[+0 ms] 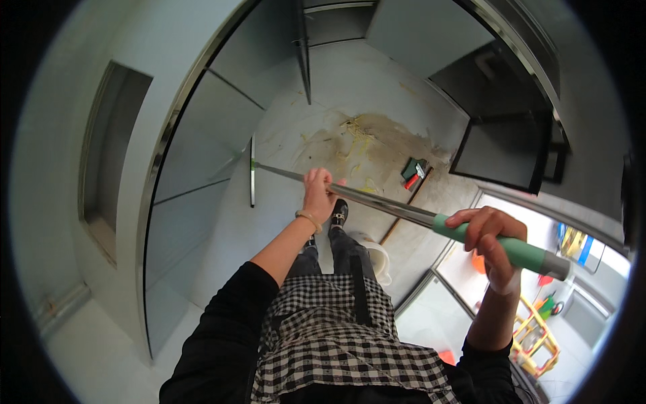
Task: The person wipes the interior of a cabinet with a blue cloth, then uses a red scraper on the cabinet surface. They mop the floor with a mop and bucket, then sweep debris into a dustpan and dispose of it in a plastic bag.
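Note:
A long-handled floor squeegee [383, 203] crosses in front of me, from a green grip at right to its blade [252, 174] at left. My right hand [497, 242] is wrapped around the green grip near the handle's end. Farther down the metal pole, my left hand [320, 194] holds on, a pale bangle at its wrist. The blade lies on or just above the pale floor beside a glossy panel wall; contact is hard to tell. Brown grime and yellow scraps [359, 136] spread over the floor ahead of my feet.
A red-handled scraper [414, 178] lies on a dark green piece [411, 166] by a brown strip. A white bucket [378, 260] stands beside my leg. Dark open cabinetry [499, 146] is at right, a narrow door edge [303, 60] ahead. Yellow-framed items [535, 336] stand beyond the doorway.

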Available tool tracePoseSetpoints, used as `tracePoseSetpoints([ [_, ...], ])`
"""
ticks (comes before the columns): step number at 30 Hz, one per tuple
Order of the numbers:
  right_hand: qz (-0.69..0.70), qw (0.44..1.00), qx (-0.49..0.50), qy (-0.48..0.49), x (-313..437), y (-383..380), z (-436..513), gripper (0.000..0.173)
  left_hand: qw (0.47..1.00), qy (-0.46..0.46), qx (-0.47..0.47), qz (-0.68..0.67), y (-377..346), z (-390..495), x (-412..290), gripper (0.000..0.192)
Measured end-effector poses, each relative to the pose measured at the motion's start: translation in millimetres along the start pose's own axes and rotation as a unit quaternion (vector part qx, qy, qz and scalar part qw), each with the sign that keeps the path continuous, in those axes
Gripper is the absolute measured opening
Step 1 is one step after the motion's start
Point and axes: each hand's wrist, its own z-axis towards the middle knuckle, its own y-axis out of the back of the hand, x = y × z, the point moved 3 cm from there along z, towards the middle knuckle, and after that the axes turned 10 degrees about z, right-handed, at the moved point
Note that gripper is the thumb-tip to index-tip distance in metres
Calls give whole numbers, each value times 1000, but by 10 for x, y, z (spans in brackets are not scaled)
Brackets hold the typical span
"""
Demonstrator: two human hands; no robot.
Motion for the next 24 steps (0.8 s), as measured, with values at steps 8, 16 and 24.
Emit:
tracePoseSetpoints([
  [8, -87, 981, -172, 13, 82, 621, -731, 29, 983, -137, 106, -67, -958, 649, -605, 41],
  [16, -126, 915, -383, -4, 449, 763, -2176, 25, 938, -246, 173, -172, -1882, -292, -1642, 40],
  [24, -148, 845, -514, 9, 764, 512, -3344, 36, 855, -276, 398, -185, -1977, -1171, -2346, 34],
])
